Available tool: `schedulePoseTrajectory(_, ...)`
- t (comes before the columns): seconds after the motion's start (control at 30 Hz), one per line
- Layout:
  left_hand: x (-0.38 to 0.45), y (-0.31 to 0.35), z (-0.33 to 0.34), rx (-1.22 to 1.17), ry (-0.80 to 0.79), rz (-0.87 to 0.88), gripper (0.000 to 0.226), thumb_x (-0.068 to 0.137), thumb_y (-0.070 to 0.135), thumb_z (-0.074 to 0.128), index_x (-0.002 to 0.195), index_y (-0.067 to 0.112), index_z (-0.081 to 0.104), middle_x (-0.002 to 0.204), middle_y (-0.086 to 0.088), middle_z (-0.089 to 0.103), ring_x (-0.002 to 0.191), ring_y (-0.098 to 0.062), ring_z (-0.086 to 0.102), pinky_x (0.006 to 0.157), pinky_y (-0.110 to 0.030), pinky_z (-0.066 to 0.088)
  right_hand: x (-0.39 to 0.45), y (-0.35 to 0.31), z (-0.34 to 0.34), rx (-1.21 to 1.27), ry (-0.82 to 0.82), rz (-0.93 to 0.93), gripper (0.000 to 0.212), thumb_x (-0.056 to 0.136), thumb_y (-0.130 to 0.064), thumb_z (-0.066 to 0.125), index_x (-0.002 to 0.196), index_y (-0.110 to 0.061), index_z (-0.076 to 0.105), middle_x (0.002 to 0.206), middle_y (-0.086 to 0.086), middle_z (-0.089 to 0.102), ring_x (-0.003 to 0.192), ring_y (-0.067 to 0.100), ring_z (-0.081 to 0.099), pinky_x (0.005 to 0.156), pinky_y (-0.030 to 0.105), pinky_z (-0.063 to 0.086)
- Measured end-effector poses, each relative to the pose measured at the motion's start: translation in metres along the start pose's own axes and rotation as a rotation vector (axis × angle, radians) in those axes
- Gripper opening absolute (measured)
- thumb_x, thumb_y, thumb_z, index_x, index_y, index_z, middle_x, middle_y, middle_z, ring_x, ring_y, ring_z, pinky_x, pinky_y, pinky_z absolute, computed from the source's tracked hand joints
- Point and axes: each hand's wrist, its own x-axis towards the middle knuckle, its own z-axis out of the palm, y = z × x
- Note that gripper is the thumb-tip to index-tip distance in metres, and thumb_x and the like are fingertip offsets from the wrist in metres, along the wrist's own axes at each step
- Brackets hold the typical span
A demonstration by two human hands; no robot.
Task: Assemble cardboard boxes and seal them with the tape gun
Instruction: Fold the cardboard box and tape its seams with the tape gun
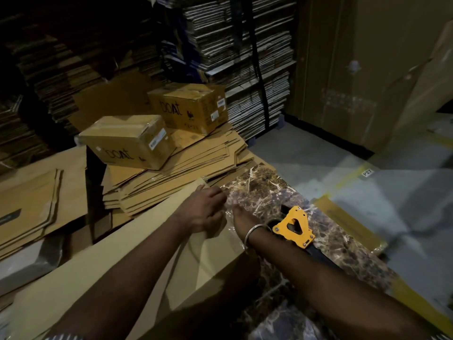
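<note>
A long cardboard box [103, 261] lies across the marble-topped table [264, 190] in front of me. My left hand [203, 209] rests on the box's far end, fingers curled over the top edge. My right hand [241, 220] presses flat against that end face, smoothing clear tape [229, 224] that shines there. The yellow tape gun [293, 227] lies on the table just right of my right wrist, untouched.
Two sealed "boat" boxes [130, 141] [191, 106] sit on a pile of flat cartons [176, 175] behind the box. More flat cartons [31, 200] lie at left. Tall stacks of flattened cardboard [245, 57] fill the back. Grey floor with yellow lines [348, 177] lies at right.
</note>
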Motion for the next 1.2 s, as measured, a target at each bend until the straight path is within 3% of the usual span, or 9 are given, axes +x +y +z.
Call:
schedulePoseTrajectory(0.13,0.013,-0.014,-0.002,-0.089,-0.055,0.014,0.044,0.097,0.049,0.040,0.127,0.021,0.058,0.118,-0.003,0.053,0.102,-0.016,0.048,0.088,-0.032,0.038,0.004,0.002,0.001,-0.064,-0.003,0.003,0.056,0.108,-0.043,0.016,0.156,-0.017,0.031,0.159,0.014,0.035,0.141,0.034,0.039,0.112,0.039,0.031)
schedulePoseTrajectory(0.37,0.038,-0.026,-0.001,0.094,-0.155,-0.131,0.049,0.093,0.054,0.030,0.108,0.022,0.064,0.102,0.000,0.055,0.090,-0.016,0.049,0.102,-0.047,0.035,0.003,0.004,-0.001,-0.163,0.030,-0.009,0.048,0.110,-0.022,0.016,0.156,-0.006,0.023,0.158,0.022,0.032,0.140,0.041,0.036,0.113,0.044,0.032)
schedulePoseTrajectory(0.47,0.045,-0.028,0.003,-0.029,0.014,-0.283,0.048,0.092,0.048,0.049,0.124,0.015,0.061,0.119,-0.008,0.057,0.104,-0.024,0.055,0.100,-0.044,0.041,0.010,0.008,0.004,-0.259,0.039,-0.034,0.044,0.110,-0.023,0.023,0.148,-0.006,0.037,0.149,0.021,0.044,0.132,0.039,0.046,0.104,0.043,0.038)
schedulePoseTrajectory(0.57,0.044,-0.031,0.007,-0.204,0.246,-0.556,0.072,0.084,0.040,0.069,0.143,0.006,0.045,0.139,-0.015,0.049,0.123,-0.032,0.051,0.101,-0.042,0.046,0.004,0.005,0.001,-0.225,0.025,-0.034,0.058,0.109,-0.043,0.016,0.143,-0.009,0.047,0.148,0.019,0.047,0.134,0.036,0.046,0.108,0.041,0.035)
schedulePoseTrajectory(0.67,0.047,-0.037,0.010,-0.304,0.227,-0.756,0.071,0.071,0.052,0.072,0.124,0.007,0.059,0.119,-0.013,0.064,0.105,-0.031,0.061,0.089,-0.040,0.054,0.001,0.004,-0.001,-0.287,-0.011,-0.045,0.045,0.110,-0.025,0.022,0.148,-0.006,0.038,0.149,0.020,0.043,0.135,0.037,0.044,0.109,0.042,0.036)
schedulePoseTrajectory(0.73,0.047,-0.040,0.007,-0.368,0.185,-0.737,0.057,0.066,0.056,0.067,0.103,0.013,0.067,0.097,-0.008,0.071,0.090,-0.028,0.065,0.079,-0.038,0.055,0.003,0.005,0.002,-0.241,0.022,-0.016,0.043,0.108,-0.014,0.029,0.150,-0.005,0.033,0.151,0.019,0.040,0.135,0.035,0.045,0.108,0.043,0.038)
schedulePoseTrajectory(0.87,0.046,-0.049,0.001,-0.321,0.133,-0.656,0.038,0.077,0.051,0.071,0.103,0.023,0.071,0.092,-0.002,0.070,0.088,-0.022,0.063,0.080,-0.036,0.055,0.004,0.003,0.001,-0.214,0.030,-0.007,0.044,0.107,-0.011,0.030,0.151,-0.004,0.031,0.150,0.021,0.040,0.134,0.037,0.045,0.107,0.044,0.039)
schedulePoseTrajectory(1.1,0.063,-0.046,-0.024,0.165,-0.136,-0.385,0.049,0.094,0.054,0.049,0.091,0.012,0.074,0.077,-0.003,0.062,0.074,-0.020,0.059,0.069,-0.032,0.052,-0.002,0.001,-0.005,-0.162,-0.027,-0.038,0.058,0.109,-0.046,0.017,0.144,-0.012,0.048,0.152,0.015,0.045,0.138,0.034,0.042,0.111,0.039,0.032)
schedulePoseTrajectory(1.2,0.076,-0.026,-0.034,0.372,-0.343,-0.365,0.052,0.098,0.052,0.041,0.093,0.009,0.069,0.085,-0.006,0.057,0.079,-0.021,0.055,0.066,-0.031,0.046,-0.006,-0.001,-0.006,-0.208,-0.057,-0.066,0.052,0.110,-0.034,0.016,0.149,-0.010,0.040,0.153,0.018,0.042,0.139,0.036,0.040,0.112,0.040,0.032)
